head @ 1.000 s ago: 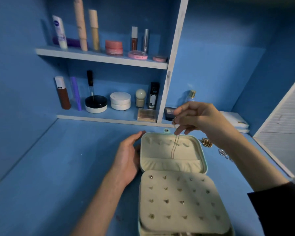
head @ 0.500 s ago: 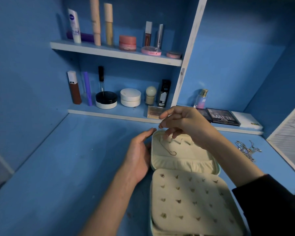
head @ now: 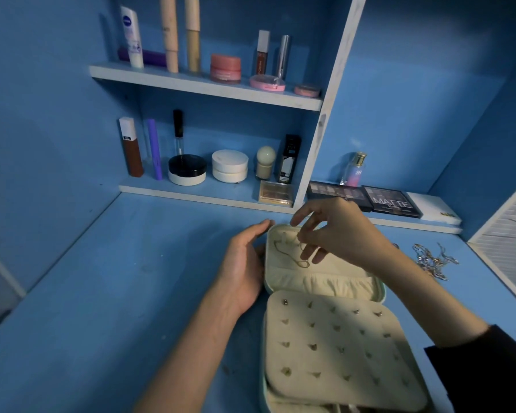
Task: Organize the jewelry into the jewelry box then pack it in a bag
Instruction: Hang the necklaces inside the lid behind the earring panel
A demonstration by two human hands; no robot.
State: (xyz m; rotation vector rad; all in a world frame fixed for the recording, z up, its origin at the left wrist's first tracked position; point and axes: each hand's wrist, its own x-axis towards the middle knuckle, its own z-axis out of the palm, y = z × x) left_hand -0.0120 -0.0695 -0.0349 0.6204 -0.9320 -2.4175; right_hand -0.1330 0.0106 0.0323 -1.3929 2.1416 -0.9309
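Necklace (head: 302, 264) pinched by right hand (head: 337, 232), draped onto jewelry box lid (head: 325, 281); left hand (head: 245, 268) flat, relaxed, touching lid's side.

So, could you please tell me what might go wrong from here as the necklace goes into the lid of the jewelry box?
1. The thin necklace hangs in a loose loop from the right hand over the lid; it could knot on itself.
2. The left hand touches the lid's edge with straight fingers only, so the lid may shift.
3. The silver chains lie heaped together on the table and may be tangled.
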